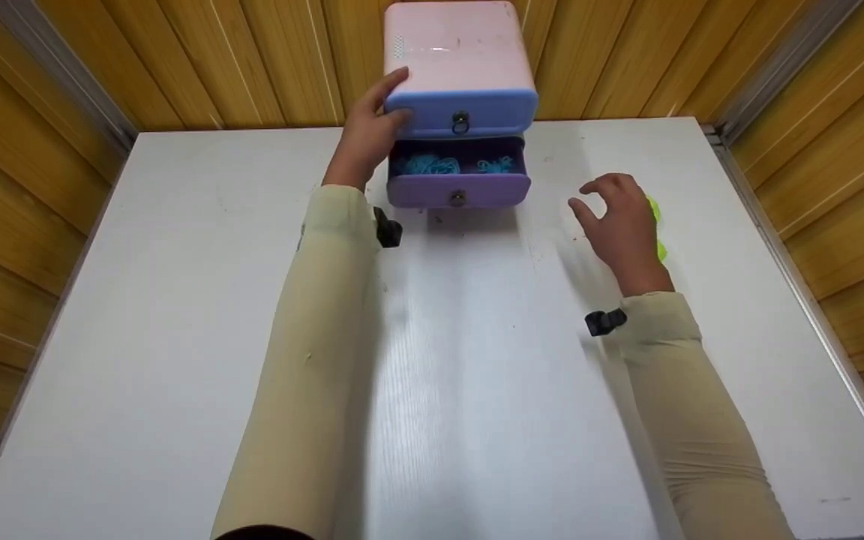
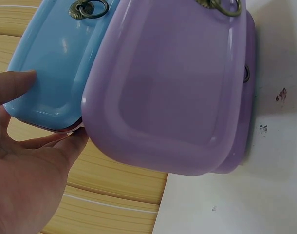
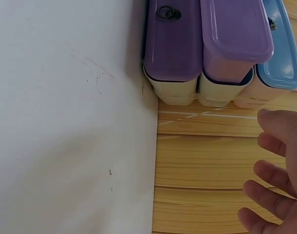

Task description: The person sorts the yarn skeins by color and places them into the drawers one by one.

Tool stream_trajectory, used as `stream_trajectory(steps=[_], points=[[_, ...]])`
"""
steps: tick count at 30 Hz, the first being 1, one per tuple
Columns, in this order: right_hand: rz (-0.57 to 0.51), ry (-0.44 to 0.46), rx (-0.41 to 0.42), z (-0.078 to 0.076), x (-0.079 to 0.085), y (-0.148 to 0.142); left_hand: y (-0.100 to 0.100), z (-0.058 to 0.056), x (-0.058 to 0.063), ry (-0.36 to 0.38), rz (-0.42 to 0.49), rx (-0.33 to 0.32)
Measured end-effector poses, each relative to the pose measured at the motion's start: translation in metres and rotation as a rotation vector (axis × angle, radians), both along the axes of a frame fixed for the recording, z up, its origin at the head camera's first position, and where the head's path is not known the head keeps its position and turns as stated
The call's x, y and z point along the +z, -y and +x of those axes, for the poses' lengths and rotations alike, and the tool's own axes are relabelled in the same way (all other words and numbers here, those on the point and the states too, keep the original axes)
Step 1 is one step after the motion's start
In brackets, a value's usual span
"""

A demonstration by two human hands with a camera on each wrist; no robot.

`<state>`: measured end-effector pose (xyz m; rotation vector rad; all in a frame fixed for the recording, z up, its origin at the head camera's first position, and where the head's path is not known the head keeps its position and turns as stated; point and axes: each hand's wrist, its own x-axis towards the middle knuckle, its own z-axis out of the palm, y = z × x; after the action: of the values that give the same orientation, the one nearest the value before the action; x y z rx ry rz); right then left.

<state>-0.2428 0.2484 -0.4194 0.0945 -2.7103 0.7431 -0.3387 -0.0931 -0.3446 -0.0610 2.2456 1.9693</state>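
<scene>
A small cabinet (image 1: 462,45) with a pink top stands at the table's back edge. Its blue top drawer (image 1: 432,112) is closed, while the purple middle drawer (image 1: 417,193) is pulled out, showing blue yarn-like strands (image 1: 430,165) inside. In the right wrist view a darker purple bottom drawer (image 3: 173,48) sits closed. My left hand (image 1: 366,141) grips the cabinet's upper left corner, thumb on the blue front and fingers round the side. Right of the cabinet, my right hand (image 1: 621,229) hovers with fingers spread and slightly bent, holding nothing. Bright green items (image 1: 661,251) are partly hidden behind it.
The white table (image 1: 177,337) runs up to wood-patterned panels (image 1: 267,60) at the back and sides. Metal ring pulls (image 1: 460,122) hang on the drawer fronts. Small dark specks (image 3: 110,172) mark the tabletop.
</scene>
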Motion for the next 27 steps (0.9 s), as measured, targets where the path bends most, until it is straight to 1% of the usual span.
stream_trajectory(steps=[6,10,14,21,27], points=[[0.012,0.016,-0.008,0.002,-0.002,-0.009,0.0,0.0,0.0,0.008,-0.001,-0.005],[0.015,0.031,-0.007,0.003,-0.005,-0.015,0.0,0.0,-0.001,0.0,0.004,-0.004],[0.016,0.079,-0.013,0.005,-0.006,-0.021,0.0,0.0,-0.001,-0.004,0.016,-0.003],[0.06,0.202,-0.021,0.009,-0.006,-0.031,0.0,0.001,0.0,0.003,0.016,0.004],[0.092,0.259,-0.02,0.01,-0.008,-0.041,-0.001,0.004,0.002,-0.005,0.023,0.004]])
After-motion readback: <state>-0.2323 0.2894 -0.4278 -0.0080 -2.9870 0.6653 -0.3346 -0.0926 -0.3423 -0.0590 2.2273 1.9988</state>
